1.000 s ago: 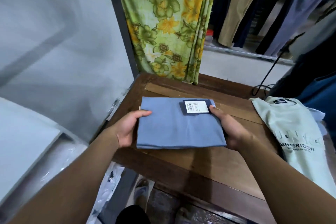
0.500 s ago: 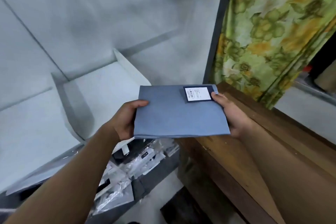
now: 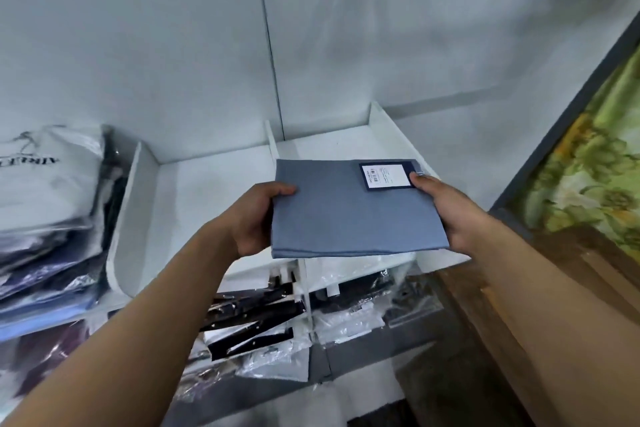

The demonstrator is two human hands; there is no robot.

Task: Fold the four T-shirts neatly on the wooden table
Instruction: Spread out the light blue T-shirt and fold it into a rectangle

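A folded blue T-shirt (image 3: 349, 210) with a dark tag and white label (image 3: 387, 174) on its top right corner is held flat in the air. My left hand (image 3: 254, 218) grips its left edge, thumb on top. My right hand (image 3: 446, 211) grips its right edge, thumb beside the tag. The shirt hovers over a white shelf compartment (image 3: 346, 139), off the wooden table (image 3: 568, 288), whose edge shows at the right. The other T-shirts are out of view.
White dividers (image 3: 130, 218) split the shelf into compartments. Bagged garments (image 3: 48, 211) are stacked in the left one. More plastic-wrapped items (image 3: 277, 322) fill the shelf below. A green floral curtain (image 3: 595, 177) hangs at the right behind a dark post.
Both hands have lifted the folded blue T-shirt off the wooden table and carried it left over the white shelf. The view has swung left with them.
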